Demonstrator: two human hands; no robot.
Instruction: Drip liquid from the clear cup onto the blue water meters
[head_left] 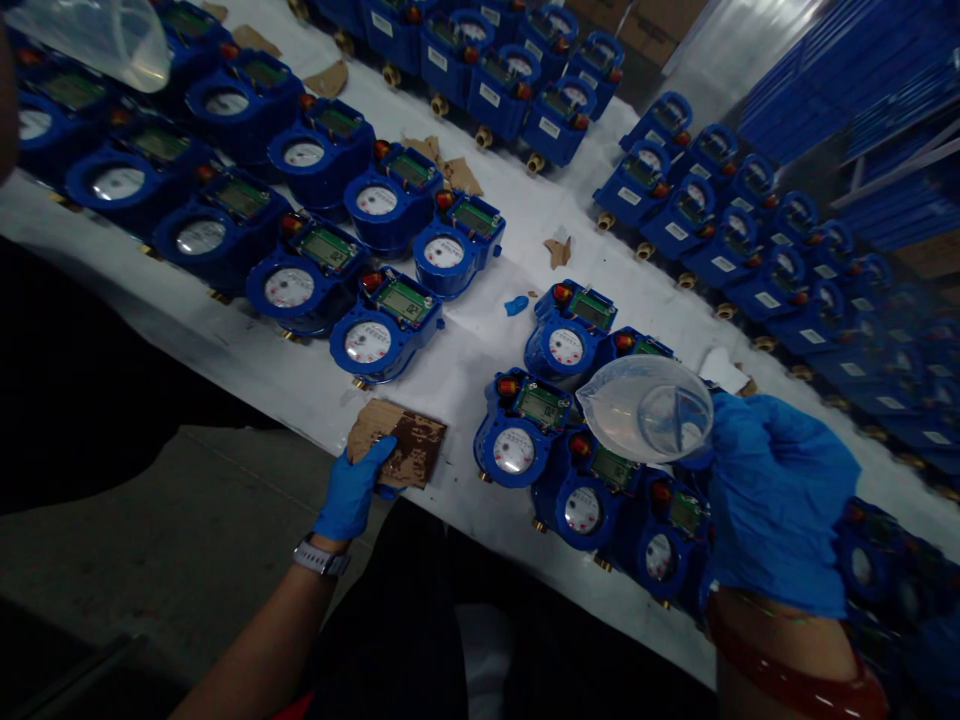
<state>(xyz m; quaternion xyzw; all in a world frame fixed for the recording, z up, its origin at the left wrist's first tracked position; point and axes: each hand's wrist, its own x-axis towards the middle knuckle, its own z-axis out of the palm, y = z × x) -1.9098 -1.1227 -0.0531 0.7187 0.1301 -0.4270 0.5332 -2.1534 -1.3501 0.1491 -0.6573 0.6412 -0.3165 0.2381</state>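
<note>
My left hand [354, 490], in a blue glove, grips a torn piece of cardboard [409, 448] with a dark, wet-looking patch, thumb on top, at the table's near edge. In my gloved right hand [780, 500] is a clear plastic measuring cup [626, 410], tilted with its spout to the left over the right-hand group of meters. A little clear liquid seems to lie in it. Below the cup stand blue water meters with open tops, such as this meter [514, 440] with a white dial and a green circuit board. Another open meter [386, 325] stands just beyond the cardboard.
Rows of open meters [289, 285] fill the left of the white-covered table [480, 345]. Assembled meters [555, 120] line the far side. Cardboard scraps [557, 252] and a blue scrap [516, 305] lie between. Another clear plastic cup [112, 45] is at upper left, near a co-worker's dark sleeve.
</note>
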